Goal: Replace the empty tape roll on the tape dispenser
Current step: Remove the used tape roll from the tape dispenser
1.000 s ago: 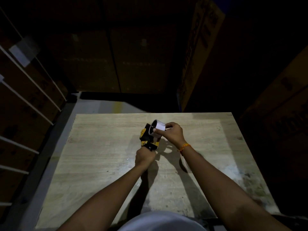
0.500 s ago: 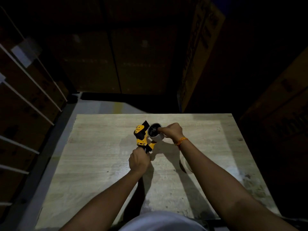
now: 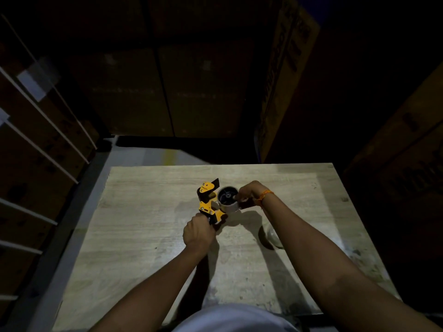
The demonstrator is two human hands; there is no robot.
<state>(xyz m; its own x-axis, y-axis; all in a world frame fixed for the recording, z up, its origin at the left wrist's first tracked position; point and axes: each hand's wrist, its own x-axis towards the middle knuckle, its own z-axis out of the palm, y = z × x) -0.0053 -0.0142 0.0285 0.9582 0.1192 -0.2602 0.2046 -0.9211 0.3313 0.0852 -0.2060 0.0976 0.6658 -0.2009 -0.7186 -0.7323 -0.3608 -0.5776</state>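
Both hands are busy on one tool. Left hand (image 3: 197, 232) is clenched around the handle of the yellow tape dispenser (image 3: 209, 204), holding it raised just above the counter (image 3: 134, 236) with its head pointing away from the person. That grip seems chosen to keep the frame steady and the spindle side turned toward the other hand. Right hand (image 3: 249, 193) reaches in from the right, fingers pinched on the rim of the pale roll (image 3: 227, 200) that sits on the dispenser's hub, its dark open centre facing up at the camera. The light is dim, so I cannot tell whether this is the empty core or a fresh roll, nor whether it is fully seated on the hub or only partway on; the walls look thin, which hints at a core.

An orange band (image 3: 266, 194) circles the right wrist. Near the right forearm, on the counter, lies a faint clear ring (image 3: 271, 236), possibly another roll of tape, well apart from the dispenser and untouched.

Holding the tool off the surface leaves the roll free to slide along the hub without the counter in the way. Dark cartons (image 3: 167, 92) stand beyond the far edge.
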